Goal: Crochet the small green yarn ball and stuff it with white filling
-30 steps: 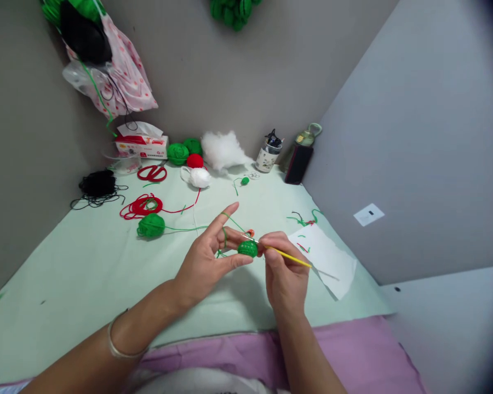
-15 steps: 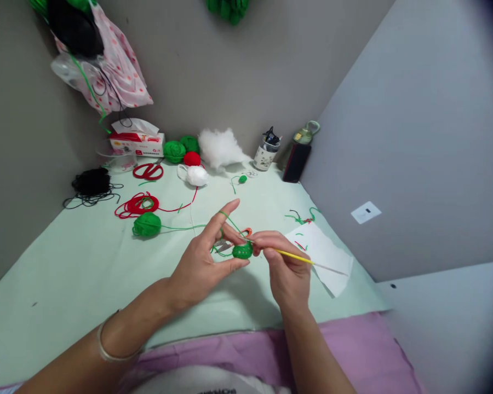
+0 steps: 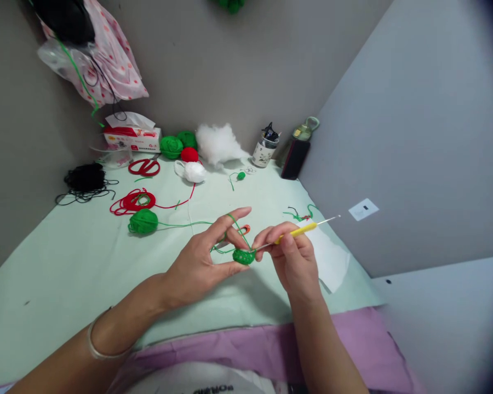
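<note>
Between the thumb and fingers of my left hand (image 3: 203, 257) is a small green crochet piece (image 3: 244, 256), cup-like and worked in rounds. Green yarn loops over the raised index finger and runs down to the piece. From a green yarn ball (image 3: 143, 221) on the left, a strand leads to this hand. My right hand (image 3: 296, 254) grips a crochet hook (image 3: 302, 231) by its yellow handle. One metal end meets the top edge of the piece; the other points up to the right. Behind the fingers, small orange-handled scissors (image 3: 246, 230) are partly hidden.
Red yarn (image 3: 135, 201), black yarn (image 3: 85, 178), red scissors (image 3: 144, 167) and a tissue box (image 3: 133, 139) lie on the left. Further back are white stuffing (image 3: 219, 143), a pen cup (image 3: 265, 151) and a phone (image 3: 294, 158) leaning by a bottle. White paper (image 3: 332, 262) lies right.
The hook has swung in my right hand, its free end rising from low right to up right. My right hand has turned with it. My left hand keeps hold of the piece.
</note>
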### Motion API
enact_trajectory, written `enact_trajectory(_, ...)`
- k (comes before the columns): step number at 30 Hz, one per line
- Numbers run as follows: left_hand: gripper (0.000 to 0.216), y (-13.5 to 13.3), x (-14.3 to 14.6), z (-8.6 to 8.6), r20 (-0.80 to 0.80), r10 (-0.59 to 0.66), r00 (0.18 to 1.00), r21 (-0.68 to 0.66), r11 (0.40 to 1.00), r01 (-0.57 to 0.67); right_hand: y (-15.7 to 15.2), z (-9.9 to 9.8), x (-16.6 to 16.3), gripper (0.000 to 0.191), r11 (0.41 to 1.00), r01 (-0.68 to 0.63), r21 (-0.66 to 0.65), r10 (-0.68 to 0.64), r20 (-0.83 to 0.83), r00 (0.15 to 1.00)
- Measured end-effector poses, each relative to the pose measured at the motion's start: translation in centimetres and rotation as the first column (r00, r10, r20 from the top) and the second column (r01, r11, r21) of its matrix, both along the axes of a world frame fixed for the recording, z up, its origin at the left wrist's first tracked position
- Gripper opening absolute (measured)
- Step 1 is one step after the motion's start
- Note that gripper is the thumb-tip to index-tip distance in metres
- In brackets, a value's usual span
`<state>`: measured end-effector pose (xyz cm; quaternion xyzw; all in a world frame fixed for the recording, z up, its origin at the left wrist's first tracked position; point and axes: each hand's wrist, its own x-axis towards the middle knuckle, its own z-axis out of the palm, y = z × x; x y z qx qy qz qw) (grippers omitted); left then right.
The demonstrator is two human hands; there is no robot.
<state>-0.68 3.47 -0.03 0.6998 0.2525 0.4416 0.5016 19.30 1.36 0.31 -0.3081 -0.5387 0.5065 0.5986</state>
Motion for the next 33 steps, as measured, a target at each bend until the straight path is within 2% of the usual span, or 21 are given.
enact_trajectory(5, 0.073, 0.1, -0.1, 0.1, -0.050, -0.018, 0.999, 0.005, 1.000, 0.019, 0.1, 0.5, 1.2, 0.025, 0.997, -0.071, 0.025, 0.069, 0.080, 0.994)
enact_trajectory(9, 0.072, 0.3, -0.2, -0.1, -0.123, -0.003, 0.992, 0.045, 0.999, 0.009, -0.2, 1.1, 1.7, 0.022, 0.989, -0.079, 0.125, 0.046, 0.242, 0.969)
enact_trajectory(15, 0.075, 0.4, -0.3, -0.4, -0.184, -0.008, 0.983, 0.112, 0.993, 0.029, -0.9, 2.0, 2.0, 0.019, 0.941, -0.110, 0.319, -0.088, 0.547, 0.833)
enact_trajectory(20, 0.066, 0.7, -0.5, -0.5, -0.253, -0.012, 0.967, 0.175, 0.983, 0.058, -0.7, 2.0, 1.9, 0.016, 0.914, -0.154, 0.374, -0.132, 0.636, 0.760)
enact_trajectory(24, 0.068, 0.7, -0.5, -0.6, -0.218, 0.010, 0.976, 0.125, 0.992, 0.018, -0.5, 1.3, 1.4, 0.017, 0.891, -0.119, 0.439, -0.186, 0.591, 0.785)
enact_trajectory(28, 0.072, 0.4, 0.0, -0.3, -0.082, 0.041, 0.996, -0.007, 0.999, -0.042, -0.9, 0.3, 0.5, 0.021, 0.871, 0.014, 0.490, -0.254, 0.427, 0.868)
enact_trajectory(30, 0.071, 0.1, 0.2, -0.2, -0.021, 0.069, 0.997, -0.048, 0.996, -0.070, -1.1, -0.1, 0.2, 0.021, 0.887, 0.087, 0.454, -0.260, 0.334, 0.906)
enact_trajectory(33, 0.068, 0.0, 0.3, -0.1, 0.000, 0.140, 0.990, -0.030, 0.990, -0.140, -1.2, -0.6, -0.3, 0.020, 0.949, 0.115, 0.293, -0.171, 0.171, 0.970)
